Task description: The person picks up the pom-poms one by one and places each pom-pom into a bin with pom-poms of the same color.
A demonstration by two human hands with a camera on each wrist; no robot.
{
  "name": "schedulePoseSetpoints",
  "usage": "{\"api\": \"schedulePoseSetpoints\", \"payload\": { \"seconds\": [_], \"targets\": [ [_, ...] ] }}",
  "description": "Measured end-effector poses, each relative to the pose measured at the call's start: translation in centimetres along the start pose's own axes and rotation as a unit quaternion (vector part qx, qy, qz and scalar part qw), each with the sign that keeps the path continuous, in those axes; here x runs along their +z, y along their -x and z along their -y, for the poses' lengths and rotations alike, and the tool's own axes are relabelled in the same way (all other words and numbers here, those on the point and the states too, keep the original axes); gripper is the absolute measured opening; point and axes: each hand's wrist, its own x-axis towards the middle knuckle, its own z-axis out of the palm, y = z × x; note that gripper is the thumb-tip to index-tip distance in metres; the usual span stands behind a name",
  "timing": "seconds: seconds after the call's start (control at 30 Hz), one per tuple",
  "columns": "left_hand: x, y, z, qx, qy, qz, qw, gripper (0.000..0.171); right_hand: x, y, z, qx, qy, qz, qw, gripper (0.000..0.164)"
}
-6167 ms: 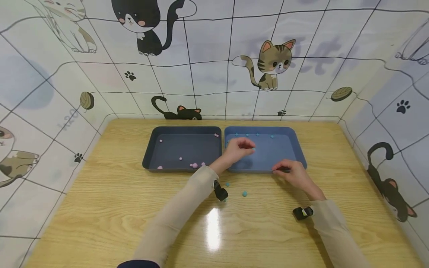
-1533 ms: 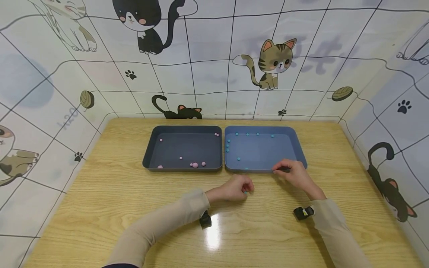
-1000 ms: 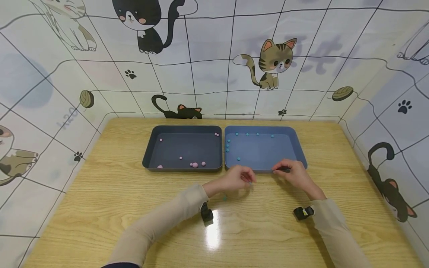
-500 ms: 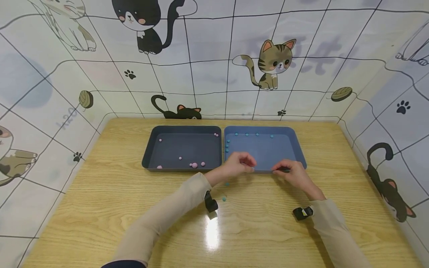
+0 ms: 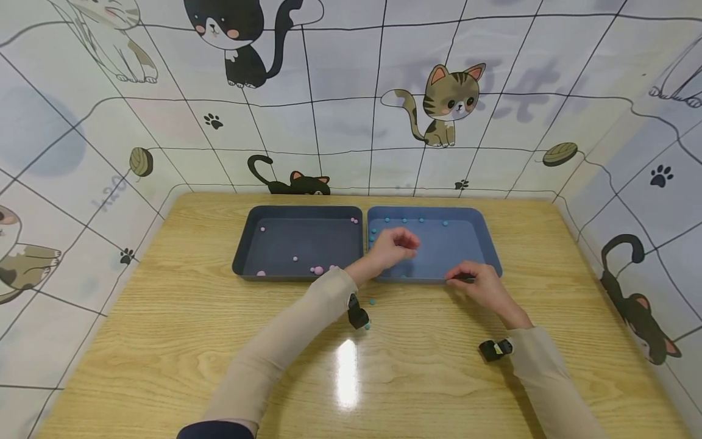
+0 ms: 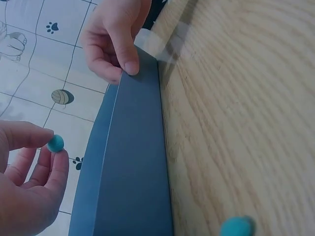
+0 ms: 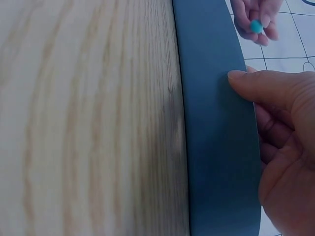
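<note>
Above the left part of the blue tray (image 5: 455,247), my left hand (image 5: 389,249) pinches a small teal ball (image 6: 56,143) between thumb and fingertips. My right hand (image 5: 478,285) grips the tray's front rim, its thumb (image 7: 246,83) pressed on the outer wall. Inside the tray, several teal balls (image 5: 404,220) lie along the back and left sides. One more teal ball (image 5: 404,277) just shows at the front wall. On the table in front lie two teal balls, a far one (image 5: 372,302) and a near one (image 5: 367,327) beside the left wrist camera.
A dark grey tray (image 5: 301,235) stands close against the blue tray's left side. It holds several pink balls (image 5: 319,271) of different sizes. Both trays sit on a wooden table (image 5: 164,341), with a cat-patterned cloth (image 5: 340,122) behind and at the sides.
My left hand has picked a teal ball off the table and carried it forward and up over the blue tray. My right hand stays on the tray's rim.
</note>
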Motion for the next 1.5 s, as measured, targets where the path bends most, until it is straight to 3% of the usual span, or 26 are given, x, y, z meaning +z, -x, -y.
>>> {"api": "schedulePoseSetpoints", "payload": {
  "seconds": [0.47,0.77,1.17,1.5],
  "targets": [
    [0.0,-2.5,-0.1,0.001,-0.034,-0.037,0.9987,0.015,0.0,0.0,0.3,-0.004,-0.007,-0.001,1.0,0.014],
    [-0.3,-3.3,0.2,-0.003,-0.024,-0.045,0.9987,0.017,0.1,-0.1,0.2,0.001,-0.009,0.002,1.0,0.014],
    [-0.5,-3.2,0.4,-0.012,-0.027,-0.054,0.9981,0.015,0.1,-0.1,0.2,-0.01,0.0,-0.004,1.0,0.015],
    [-0.9,-2.0,-0.1,-0.005,-0.055,-0.02,0.9983,0.014,0.1,0.0,0.0,-0.01,-0.002,-0.005,1.0,0.015]
  ]
}}
